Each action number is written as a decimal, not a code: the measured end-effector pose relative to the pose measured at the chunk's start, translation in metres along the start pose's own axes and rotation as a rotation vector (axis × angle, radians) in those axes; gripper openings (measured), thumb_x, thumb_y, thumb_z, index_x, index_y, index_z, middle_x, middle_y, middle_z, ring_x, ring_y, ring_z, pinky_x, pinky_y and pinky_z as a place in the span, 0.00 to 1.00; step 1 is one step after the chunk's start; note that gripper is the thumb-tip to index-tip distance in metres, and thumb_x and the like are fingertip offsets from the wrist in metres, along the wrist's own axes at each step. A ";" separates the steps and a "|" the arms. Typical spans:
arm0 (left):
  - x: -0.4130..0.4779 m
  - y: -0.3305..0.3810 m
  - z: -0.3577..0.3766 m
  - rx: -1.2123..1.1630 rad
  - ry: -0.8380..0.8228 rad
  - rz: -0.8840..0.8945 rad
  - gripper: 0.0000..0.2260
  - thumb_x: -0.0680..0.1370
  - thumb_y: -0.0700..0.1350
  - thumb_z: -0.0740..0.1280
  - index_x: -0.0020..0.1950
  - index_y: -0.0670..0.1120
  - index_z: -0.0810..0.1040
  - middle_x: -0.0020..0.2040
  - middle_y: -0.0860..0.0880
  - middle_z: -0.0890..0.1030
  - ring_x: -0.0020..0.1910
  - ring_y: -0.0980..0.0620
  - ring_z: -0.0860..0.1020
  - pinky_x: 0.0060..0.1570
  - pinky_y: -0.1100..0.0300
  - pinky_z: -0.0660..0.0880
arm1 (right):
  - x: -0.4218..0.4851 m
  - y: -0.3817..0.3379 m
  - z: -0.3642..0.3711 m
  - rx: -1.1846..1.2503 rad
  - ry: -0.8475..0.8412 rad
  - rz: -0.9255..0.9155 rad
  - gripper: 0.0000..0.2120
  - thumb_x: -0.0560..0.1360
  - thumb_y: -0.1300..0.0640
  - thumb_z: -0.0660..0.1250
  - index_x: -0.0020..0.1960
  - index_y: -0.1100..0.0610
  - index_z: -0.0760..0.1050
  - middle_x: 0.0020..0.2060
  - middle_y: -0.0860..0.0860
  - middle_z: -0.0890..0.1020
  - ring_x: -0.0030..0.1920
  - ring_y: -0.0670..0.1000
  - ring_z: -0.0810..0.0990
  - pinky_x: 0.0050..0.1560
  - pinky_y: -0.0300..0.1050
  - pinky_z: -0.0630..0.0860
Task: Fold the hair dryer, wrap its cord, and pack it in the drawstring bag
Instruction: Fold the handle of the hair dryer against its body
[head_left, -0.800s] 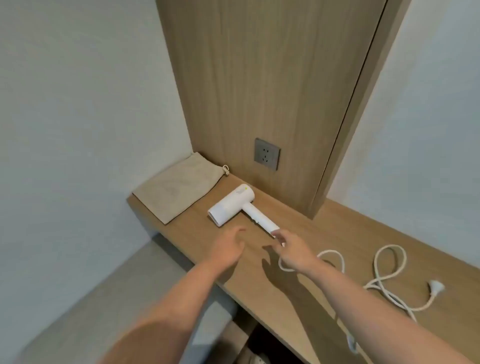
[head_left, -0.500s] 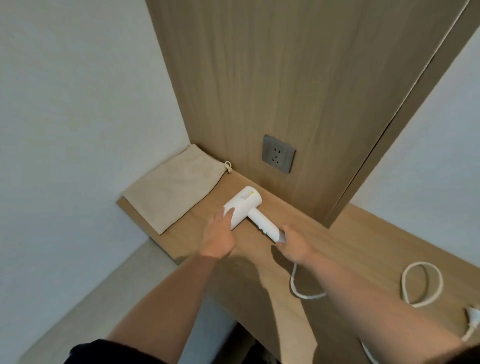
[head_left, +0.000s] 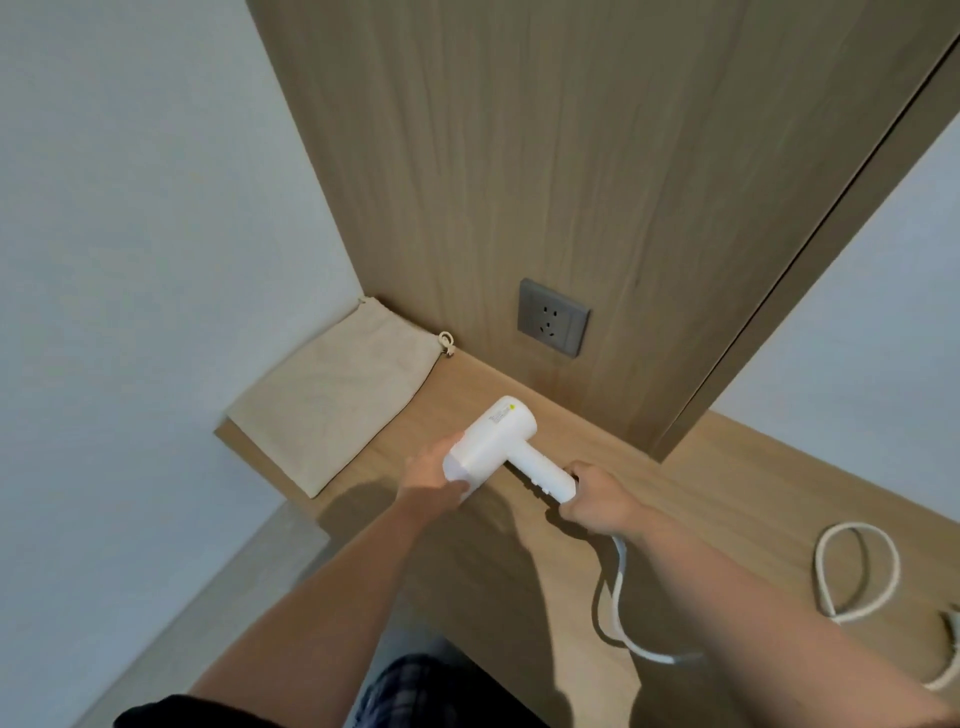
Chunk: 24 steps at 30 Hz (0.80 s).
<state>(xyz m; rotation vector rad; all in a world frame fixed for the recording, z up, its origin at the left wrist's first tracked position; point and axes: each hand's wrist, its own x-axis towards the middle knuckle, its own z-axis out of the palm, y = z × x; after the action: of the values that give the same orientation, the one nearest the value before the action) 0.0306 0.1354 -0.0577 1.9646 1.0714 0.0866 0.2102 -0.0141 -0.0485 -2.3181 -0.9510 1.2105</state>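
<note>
A white hair dryer (head_left: 493, 441) is held just above the wooden shelf (head_left: 701, 493), its handle still straight out from the barrel. My left hand (head_left: 431, 473) grips the barrel's front end. My right hand (head_left: 597, 499) grips the end of the handle. The white cord (head_left: 618, 597) trails from under my right hand, curves down, and loops (head_left: 857, 571) on the shelf at the right, ending at the plug (head_left: 953, 629) at the frame's edge. A beige drawstring bag (head_left: 337, 405) lies flat in the shelf's left corner.
A grey wall socket (head_left: 553, 325) sits in the wooden panel (head_left: 519, 182) behind the dryer. White walls flank the panel on both sides. The shelf's front edge runs diagonally below my arms, with grey floor beyond it at lower left.
Both hands reached the dryer and took hold of it, left on the barrel and right on the handle end. The dryer has lifted slightly off the shelf.
</note>
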 end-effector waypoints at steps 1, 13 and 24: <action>0.001 0.002 -0.001 -0.060 -0.014 0.019 0.37 0.61 0.54 0.68 0.70 0.46 0.71 0.63 0.50 0.77 0.61 0.51 0.75 0.60 0.62 0.70 | -0.003 0.000 -0.005 0.002 0.008 0.006 0.17 0.68 0.63 0.69 0.55 0.60 0.72 0.42 0.52 0.76 0.37 0.50 0.76 0.27 0.37 0.71; 0.014 0.075 -0.059 -0.441 -0.440 -0.153 0.23 0.76 0.53 0.69 0.69 0.51 0.68 0.59 0.46 0.79 0.53 0.48 0.80 0.45 0.55 0.78 | -0.048 -0.023 -0.060 -0.126 0.186 -0.176 0.14 0.65 0.59 0.72 0.50 0.57 0.76 0.43 0.52 0.79 0.42 0.50 0.78 0.42 0.48 0.77; -0.001 0.140 -0.064 -0.439 -0.498 0.017 0.17 0.75 0.51 0.70 0.62 0.51 0.74 0.52 0.44 0.81 0.45 0.46 0.81 0.42 0.54 0.78 | -0.119 -0.036 -0.111 -0.001 0.105 -0.187 0.23 0.76 0.40 0.60 0.50 0.60 0.76 0.38 0.55 0.80 0.34 0.51 0.79 0.36 0.42 0.78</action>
<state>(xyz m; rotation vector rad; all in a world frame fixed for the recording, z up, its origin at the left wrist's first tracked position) 0.0938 0.1420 0.0824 1.4878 0.6416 -0.1426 0.2392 -0.0730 0.1048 -2.2122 -1.1032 1.0041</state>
